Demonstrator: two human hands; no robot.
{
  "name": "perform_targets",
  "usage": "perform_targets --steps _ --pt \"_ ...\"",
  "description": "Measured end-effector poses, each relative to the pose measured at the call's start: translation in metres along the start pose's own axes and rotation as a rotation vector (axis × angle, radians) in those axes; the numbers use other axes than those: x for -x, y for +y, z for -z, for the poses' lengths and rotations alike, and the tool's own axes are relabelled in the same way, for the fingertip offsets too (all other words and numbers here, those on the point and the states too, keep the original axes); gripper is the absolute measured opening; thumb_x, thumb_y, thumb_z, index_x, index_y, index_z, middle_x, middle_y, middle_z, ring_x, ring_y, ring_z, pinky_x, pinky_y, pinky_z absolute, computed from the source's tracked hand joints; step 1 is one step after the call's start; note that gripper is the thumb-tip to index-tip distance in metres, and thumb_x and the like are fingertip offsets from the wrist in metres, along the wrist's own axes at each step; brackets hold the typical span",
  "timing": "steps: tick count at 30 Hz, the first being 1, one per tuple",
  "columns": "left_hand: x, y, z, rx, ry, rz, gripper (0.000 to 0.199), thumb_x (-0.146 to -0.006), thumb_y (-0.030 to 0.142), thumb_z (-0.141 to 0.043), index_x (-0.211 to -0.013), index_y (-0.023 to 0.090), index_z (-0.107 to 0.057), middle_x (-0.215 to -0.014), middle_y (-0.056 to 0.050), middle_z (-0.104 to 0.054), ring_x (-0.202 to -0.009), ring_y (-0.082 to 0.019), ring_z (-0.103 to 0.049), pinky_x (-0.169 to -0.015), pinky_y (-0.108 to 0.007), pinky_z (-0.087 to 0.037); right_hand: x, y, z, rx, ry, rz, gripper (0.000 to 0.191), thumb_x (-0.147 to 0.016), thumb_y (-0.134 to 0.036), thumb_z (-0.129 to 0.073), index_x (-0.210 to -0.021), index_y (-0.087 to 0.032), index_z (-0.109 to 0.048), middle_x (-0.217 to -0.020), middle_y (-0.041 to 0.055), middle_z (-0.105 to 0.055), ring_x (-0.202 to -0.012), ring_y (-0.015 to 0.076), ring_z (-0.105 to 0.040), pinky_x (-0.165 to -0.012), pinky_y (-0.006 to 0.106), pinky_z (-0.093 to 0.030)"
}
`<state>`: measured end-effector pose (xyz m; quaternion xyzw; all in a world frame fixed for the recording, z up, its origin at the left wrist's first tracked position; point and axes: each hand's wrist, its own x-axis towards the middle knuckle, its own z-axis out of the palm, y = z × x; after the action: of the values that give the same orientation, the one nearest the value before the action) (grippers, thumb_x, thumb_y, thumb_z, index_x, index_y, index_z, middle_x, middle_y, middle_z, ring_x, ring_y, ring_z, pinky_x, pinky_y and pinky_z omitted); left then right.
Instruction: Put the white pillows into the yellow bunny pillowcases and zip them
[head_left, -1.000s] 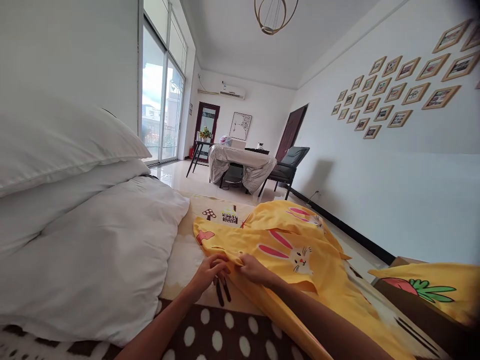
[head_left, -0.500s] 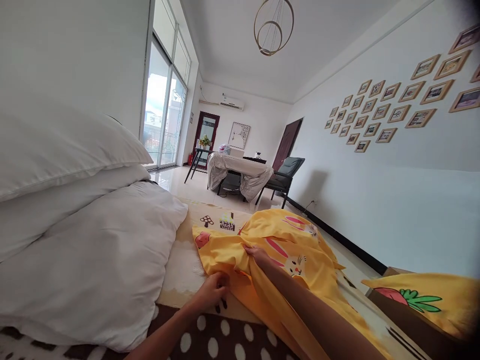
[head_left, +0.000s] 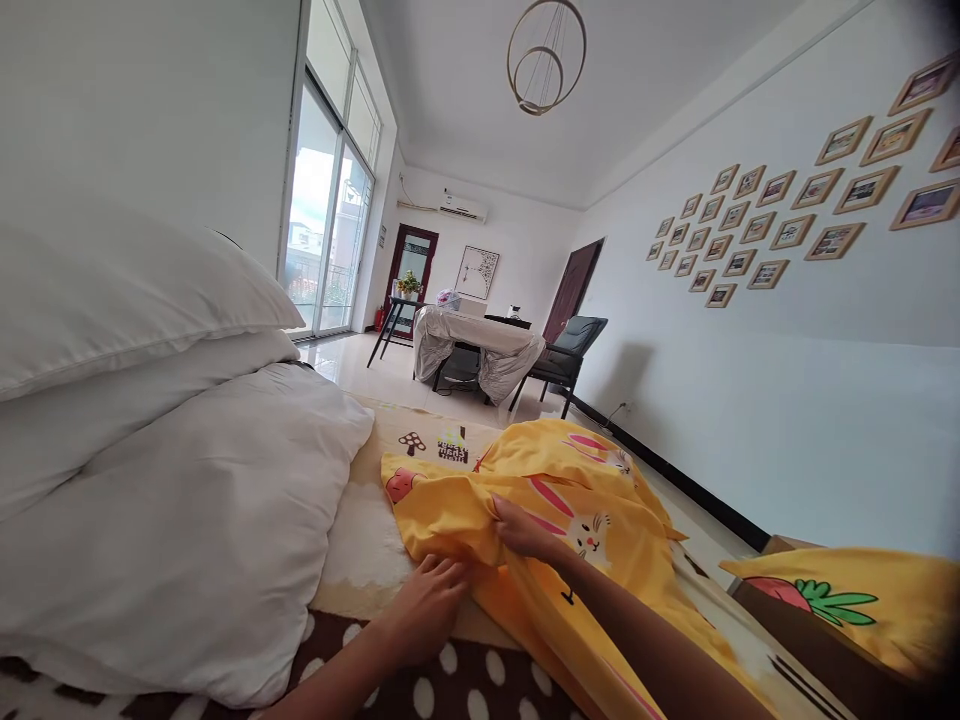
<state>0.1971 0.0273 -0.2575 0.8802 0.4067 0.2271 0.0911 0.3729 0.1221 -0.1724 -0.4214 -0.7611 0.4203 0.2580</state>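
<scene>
A yellow cloth (head_left: 442, 505) printed with rabbits and a carrot lies bunched on the cream blanket (head_left: 360, 540). My right hand (head_left: 521, 528) is closed on a raised fold near the middle of the cloth. Lower and to the left, my left hand (head_left: 431, 605) has its fingers curled together at the near edge of the cloth; its fingertips are partly hidden, so what they hold cannot be made out. A long fold of the cloth hangs below my right forearm.
White bedding (head_left: 202, 520) and stacked pillows (head_left: 150, 300) fill the left side. A yellow pillow (head_left: 892, 590) with a carrot print lies at the right edge. Farther off stand a covered table (head_left: 480, 330) and a dark chair (head_left: 574, 345).
My left hand has moved slightly right and down, turned its back up and come against the cloth. My right hand keeps its hold, and the fold beneath it has shifted.
</scene>
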Motion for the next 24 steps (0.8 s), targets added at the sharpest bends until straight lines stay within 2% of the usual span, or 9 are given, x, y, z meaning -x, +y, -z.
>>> perform_targets --steps 4,7,11,14,16,20,24 --pt "0.002 0.001 -0.002 -0.162 0.021 -0.132 0.019 -0.086 0.020 -0.048 -0.098 0.019 -0.063 -0.142 -0.007 -0.041 -0.130 -0.026 -0.035 -0.107 -0.041 -0.027 0.004 -0.004 0.000 -0.083 -0.039 -0.025 0.033 -0.056 -0.016 -0.043 -0.087 -0.018 -0.055 -0.086 0.0009 -0.061 -0.076 0.0157 -0.054 -0.070 0.026 -0.046" --pt "0.000 0.010 -0.003 -0.205 0.063 -0.167 0.019 -0.086 0.025 -0.049 -0.100 0.019 -0.061 -0.139 -0.007 -0.044 -0.123 -0.025 -0.041 -0.102 -0.039 -0.033 0.003 -0.004 -0.001 -0.129 -0.024 -0.074 0.036 -0.052 -0.017 -0.043 -0.085 -0.017 -0.054 -0.080 0.0007 -0.060 -0.067 0.0131 -0.051 -0.059 0.022 -0.042" --pt "-0.001 0.021 -0.008 -0.261 0.083 -0.187 0.041 -0.088 0.025 -0.042 -0.128 0.021 -0.045 -0.136 -0.010 -0.046 -0.116 -0.026 -0.046 -0.096 -0.040 -0.036 0.001 -0.003 -0.002 -0.168 -0.028 -0.128 0.035 -0.051 -0.018 -0.045 -0.084 -0.016 -0.057 -0.078 0.0010 -0.061 -0.063 0.0128 -0.050 -0.055 0.022 -0.040" --pt "-0.002 0.019 -0.017 -0.295 0.049 -0.079 0.064 -0.085 0.022 -0.045 -0.145 0.026 -0.023 -0.129 -0.014 -0.051 -0.111 -0.029 -0.050 -0.092 -0.042 -0.038 0.002 -0.002 -0.002 -0.180 -0.039 -0.148 0.035 -0.051 -0.018 -0.046 -0.083 -0.016 -0.059 -0.076 0.0009 -0.063 -0.066 0.0142 -0.052 -0.057 0.022 -0.042" --pt "-0.004 0.014 -0.022 -0.304 0.010 0.014 0.074 -0.081 0.020 -0.048 -0.147 0.027 -0.016 -0.121 -0.015 -0.056 -0.105 -0.028 -0.054 -0.088 -0.042 -0.040 0.003 -0.001 -0.003 -0.179 -0.041 -0.153 0.035 -0.051 -0.017 -0.046 -0.084 -0.016 -0.060 -0.076 0.0006 -0.063 -0.066 0.0144 -0.053 -0.058 0.022 -0.042" --pt "-0.006 0.009 -0.022 -0.304 -0.034 0.142 0.065 -0.078 0.013 -0.045 -0.141 0.023 -0.033 -0.114 -0.016 -0.059 -0.099 -0.028 -0.056 -0.085 -0.042 -0.041 0.005 -0.002 -0.006 -0.151 -0.060 -0.163 0.038 -0.053 -0.016 -0.047 -0.089 -0.016 -0.060 -0.078 0.0001 -0.064 -0.066 0.0142 -0.055 -0.056 0.022 -0.042" --pt "-0.006 0.015 -0.012 -0.276 -0.052 0.232 0.049 -0.077 0.011 -0.041 -0.125 0.013 -0.052 -0.112 -0.020 -0.060 -0.099 -0.032 -0.057 -0.081 -0.044 -0.044 0.008 -0.013 -0.009 -0.092 -0.091 -0.154 0.044 -0.057 -0.018 -0.048 -0.099 -0.017 -0.059 -0.084 0.0019 -0.066 -0.074 0.0173 -0.060 -0.062 0.025 -0.047"
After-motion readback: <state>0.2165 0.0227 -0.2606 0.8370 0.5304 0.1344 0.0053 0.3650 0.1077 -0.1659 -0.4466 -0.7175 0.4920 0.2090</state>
